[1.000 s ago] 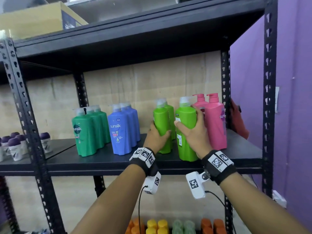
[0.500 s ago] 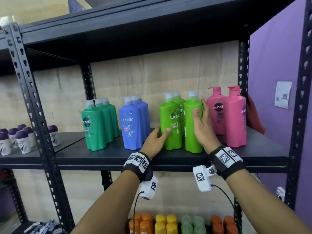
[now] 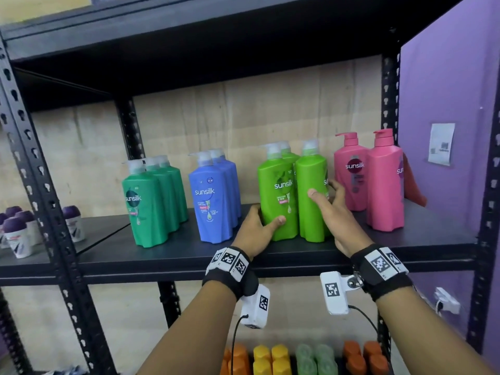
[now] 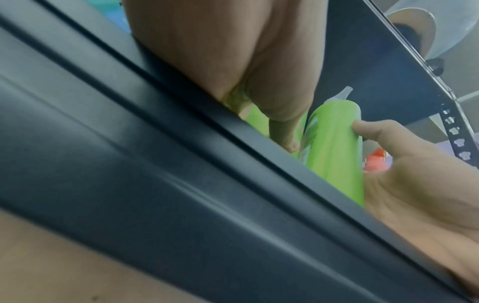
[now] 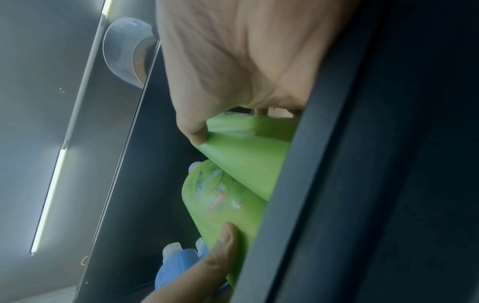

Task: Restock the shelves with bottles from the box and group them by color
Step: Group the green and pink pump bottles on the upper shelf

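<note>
Two light green bottles stand side by side on the black shelf [image 3: 405, 239]; a third stands behind them. My left hand [image 3: 267, 216] grips the base of the left light green bottle [image 3: 278, 190], thumb across its front. My right hand [image 3: 324, 193] holds the right light green bottle [image 3: 311, 212], thumb on its front and fingers round its right side. In the left wrist view the right bottle [image 4: 334, 153] shows above the shelf edge. The right wrist view shows both green bottles [image 5: 246, 155] and the left thumb [image 5: 225, 242].
Dark green bottles [image 3: 151, 201] and blue bottles [image 3: 213, 201] stand to the left, pink pump bottles [image 3: 378, 185] to the right. An orange-red object [image 3: 414, 190] lies behind the pink ones. Purple-capped roll-ons [image 3: 16, 234] fill the far left shelf. Coloured caps [image 3: 270, 358] show below.
The left hand has slid down to the left bottle's base, thumb now across its front. The right hand has wrapped round the right bottle, which now shows its narrow side.
</note>
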`<state>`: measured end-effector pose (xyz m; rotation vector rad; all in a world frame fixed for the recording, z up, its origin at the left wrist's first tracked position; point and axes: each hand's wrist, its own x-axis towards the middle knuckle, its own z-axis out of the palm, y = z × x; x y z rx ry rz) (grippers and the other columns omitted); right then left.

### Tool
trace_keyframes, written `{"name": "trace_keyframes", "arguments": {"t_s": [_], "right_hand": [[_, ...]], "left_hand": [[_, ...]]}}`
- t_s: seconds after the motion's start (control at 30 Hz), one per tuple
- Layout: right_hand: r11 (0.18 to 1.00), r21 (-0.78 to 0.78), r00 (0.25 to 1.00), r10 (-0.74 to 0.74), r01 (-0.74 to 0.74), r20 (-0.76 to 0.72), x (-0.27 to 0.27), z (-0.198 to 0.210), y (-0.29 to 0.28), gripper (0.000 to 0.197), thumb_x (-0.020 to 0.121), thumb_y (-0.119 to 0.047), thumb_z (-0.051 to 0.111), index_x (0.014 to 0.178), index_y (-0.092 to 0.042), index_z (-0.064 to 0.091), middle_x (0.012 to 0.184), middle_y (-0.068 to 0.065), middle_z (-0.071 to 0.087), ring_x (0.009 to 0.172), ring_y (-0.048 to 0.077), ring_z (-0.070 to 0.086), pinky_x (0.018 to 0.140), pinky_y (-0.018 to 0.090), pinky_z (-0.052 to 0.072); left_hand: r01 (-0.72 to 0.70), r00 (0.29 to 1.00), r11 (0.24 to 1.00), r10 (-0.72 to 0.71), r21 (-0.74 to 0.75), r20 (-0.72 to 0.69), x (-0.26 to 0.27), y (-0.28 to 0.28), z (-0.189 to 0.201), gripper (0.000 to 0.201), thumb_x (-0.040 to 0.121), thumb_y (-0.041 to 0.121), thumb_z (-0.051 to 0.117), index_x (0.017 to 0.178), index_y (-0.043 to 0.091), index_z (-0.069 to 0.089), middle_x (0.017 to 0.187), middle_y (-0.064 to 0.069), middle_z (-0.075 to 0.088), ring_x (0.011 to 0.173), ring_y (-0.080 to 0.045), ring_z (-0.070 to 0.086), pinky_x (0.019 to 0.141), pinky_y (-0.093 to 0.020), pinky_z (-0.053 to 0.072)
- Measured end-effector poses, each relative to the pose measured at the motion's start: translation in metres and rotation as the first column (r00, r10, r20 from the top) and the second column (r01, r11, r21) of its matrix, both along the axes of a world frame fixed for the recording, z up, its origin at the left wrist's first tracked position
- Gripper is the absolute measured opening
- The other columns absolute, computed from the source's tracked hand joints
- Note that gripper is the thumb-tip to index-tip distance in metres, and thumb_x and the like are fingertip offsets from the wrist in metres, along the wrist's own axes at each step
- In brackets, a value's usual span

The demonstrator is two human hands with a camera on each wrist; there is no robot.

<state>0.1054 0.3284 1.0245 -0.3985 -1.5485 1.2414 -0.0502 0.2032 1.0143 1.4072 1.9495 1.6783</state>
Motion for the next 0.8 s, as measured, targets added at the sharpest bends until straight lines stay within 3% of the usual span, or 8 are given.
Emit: {"name": "trace_keyframes", "arguments": {"t_s": [0.1,0.17,0.23,0.33,0.4,0.5,0.67,0.8], "right_hand": [[0.999,0.018,0.999,-0.046,0.045,0.007,0.002,-0.002,-0.003,0.083,0.066,-0.066,0.074,0.136,-0.043,0.035,0.129,-0.015,0.06,0.112,-0.002,0.062,0.099,0.031,0.051],[0.994,0.047,0.994,-0.098,0.096,0.039,0.003,-0.003,-0.005,0.086,0.067,-0.067,0.076,0.137,-0.044,0.033,0.132,-0.015,0.058,0.119,0.003,0.059,0.107,0.038,0.049],[0.987,0.08,0.986,-0.149,0.143,0.075,0.004,-0.005,-0.006,0.091,0.065,-0.07,0.078,0.138,-0.044,0.029,0.14,-0.012,0.051,0.127,0.008,0.053,0.113,0.042,0.044],[0.968,0.111,0.95,-0.244,0.226,0.193,0.006,-0.007,-0.006,0.112,0.058,-0.081,0.075,0.148,-0.041,0.024,0.151,-0.002,0.033,0.136,0.013,0.039,0.117,0.04,0.036],[0.955,0.112,0.921,-0.294,0.274,0.255,0.006,-0.007,-0.005,0.12,0.052,-0.085,0.074,0.151,-0.036,0.027,0.146,0.002,0.031,0.14,0.021,0.035,0.12,0.041,0.032],[0.944,0.125,0.905,-0.329,0.306,0.271,0.005,-0.009,-0.003,0.119,0.047,-0.085,0.074,0.148,-0.034,0.039,0.135,0.004,0.035,0.141,0.026,0.032,0.122,0.043,0.031],[0.976,0.049,0.94,-0.218,0.212,0.264,0.006,-0.011,0.01,0.12,0.046,-0.077,0.084,0.148,-0.036,0.037,0.147,0.003,0.039,0.143,0.024,0.035,0.12,0.048,0.034],[0.996,-0.011,0.978,-0.081,0.085,0.191,0.005,-0.011,0.012,0.118,0.049,-0.074,0.088,0.145,-0.035,0.032,0.138,-0.011,0.059,0.128,0.014,0.057,0.114,0.046,0.044]], "left_hand": [[0.086,0.985,0.995,-0.092,0.048,0.148,-0.004,-0.003,0.004,0.068,0.098,0.015,0.068,0.155,0.015,0.03,0.144,-0.004,0.059,0.128,-0.018,0.059,0.113,-0.038,0.046],[0.072,0.974,0.995,-0.084,0.066,0.209,-0.006,-0.003,0.006,0.076,0.096,0.016,0.069,0.158,0.024,0.025,0.141,-0.002,0.061,0.126,-0.018,0.061,0.112,-0.036,0.046],[0.035,0.985,0.998,-0.044,0.056,0.166,-0.008,-0.002,0.005,0.08,0.092,0.031,0.074,0.157,0.029,0.027,0.139,0.003,0.062,0.122,-0.014,0.062,0.107,-0.03,0.047],[-0.003,1.0,0.998,0.002,0.067,0.018,-0.006,0.002,-0.002,0.089,0.084,0.048,0.081,0.153,0.023,0.032,0.145,0.003,0.055,0.129,-0.013,0.057,0.112,-0.036,0.046],[-0.058,0.997,0.997,0.061,0.057,-0.053,-0.007,0.003,-0.005,0.086,0.084,0.045,0.081,0.151,0.018,0.034,0.145,-0.001,0.056,0.13,-0.014,0.056,0.113,-0.038,0.044],[-0.034,0.999,0.998,0.035,0.045,-0.029,-0.008,0.002,-0.004,0.079,0.091,0.035,0.077,0.152,0.017,0.031,0.141,-0.004,0.06,0.126,-0.017,0.06,0.111,-0.04,0.046],[0.034,0.999,0.998,-0.036,0.051,0.038,-0.01,0.001,-0.004,0.071,0.097,0.024,0.07,0.154,0.016,0.028,0.141,-0.008,0.06,0.126,-0.017,0.06,0.111,-0.035,0.046],[0.035,0.999,0.998,-0.037,0.06,0.022,-0.009,0.003,-0.004,0.068,0.1,0.021,0.066,0.154,0.017,0.026,0.14,-0.008,0.061,0.128,-0.019,0.059,0.114,-0.039,0.044]]}}
